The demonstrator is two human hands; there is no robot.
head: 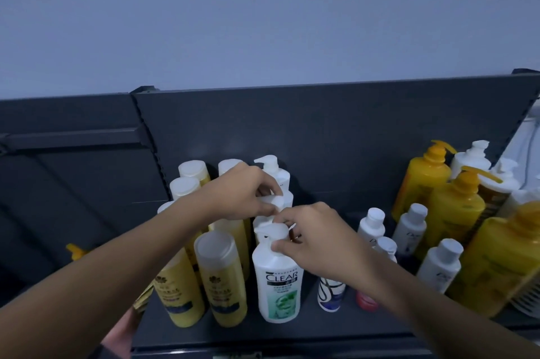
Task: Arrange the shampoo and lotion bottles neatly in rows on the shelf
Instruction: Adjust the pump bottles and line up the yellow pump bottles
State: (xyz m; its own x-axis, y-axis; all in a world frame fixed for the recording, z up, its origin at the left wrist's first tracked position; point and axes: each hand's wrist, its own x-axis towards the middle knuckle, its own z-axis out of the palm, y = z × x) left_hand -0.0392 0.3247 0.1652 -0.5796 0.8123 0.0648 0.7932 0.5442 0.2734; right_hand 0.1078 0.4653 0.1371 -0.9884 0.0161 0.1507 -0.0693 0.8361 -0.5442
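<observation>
Both hands are busy on the white pump bottles in the middle of the shelf (292,335). Left hand (245,192) is pinched shut on the pump head of the second white pump bottle (280,201), one back from the front; right hand (309,234) has fingers closed round the pump top of the front CLEAR bottle (279,279), prob. turning the nozzle to line up w/ the others. That white column runs front to back, approx. straight, w/ another white pump bottle (273,168) at the rear. Just left of it, two columns of yellow bottles w/ white caps (217,276) stand upright and tidy, so I'd call the left part mostly done. Right of the hands it's looser: small white bottles (409,225) scattered, a patterned tube (330,295) and a red-capped item (366,301) at the front, and big yellow pump bottles (423,180) bunched at the far right w/ no clear rows. Maybe half left.
</observation>
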